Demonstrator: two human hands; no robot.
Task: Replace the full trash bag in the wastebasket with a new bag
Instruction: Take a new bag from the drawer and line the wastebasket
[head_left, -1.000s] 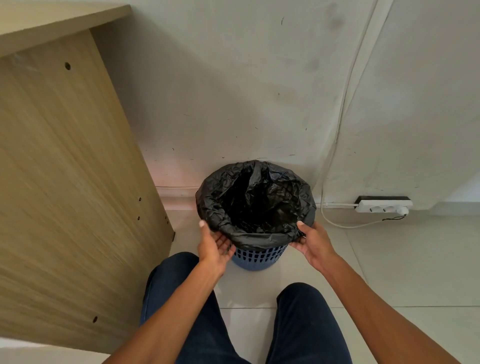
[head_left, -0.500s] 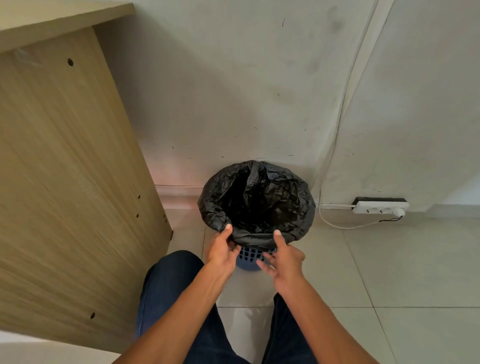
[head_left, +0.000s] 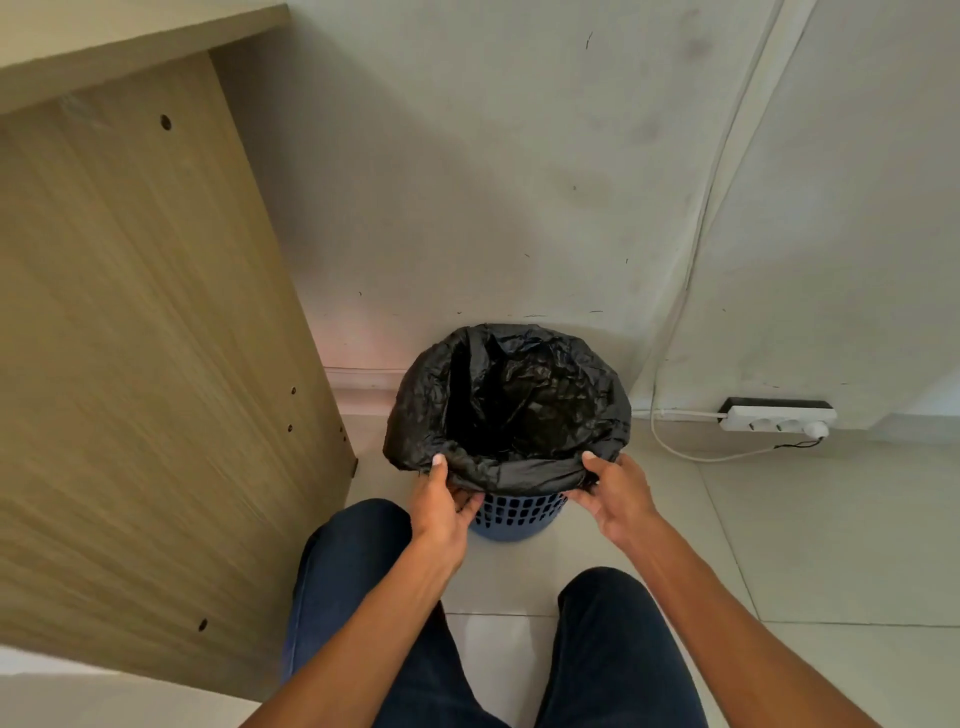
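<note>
A blue perforated wastebasket (head_left: 517, 514) stands on the tiled floor against the wall. A crinkled black trash bag (head_left: 561, 395) lines it, its edge folded over the rim. My left hand (head_left: 441, 501) pinches the folded bag edge at the near left of the rim, thumb on top. My right hand (head_left: 610, 491) pinches the same edge at the near right, thumb on top and fingers underneath. The inside of the bag is dark; I cannot make out its contents.
A wooden desk side panel (head_left: 145, 364) rises close on the left. A white power strip (head_left: 776, 418) lies on the floor at the right by the wall, its white cable (head_left: 675, 441) looping toward the basket. My knees in dark trousers (head_left: 608, 649) are just before the basket.
Both hands moved from the front middle of the rim outward along the bag's folded edge, the right hand farther to the right. The bag's near edge looks pulled lower over the basket.
</note>
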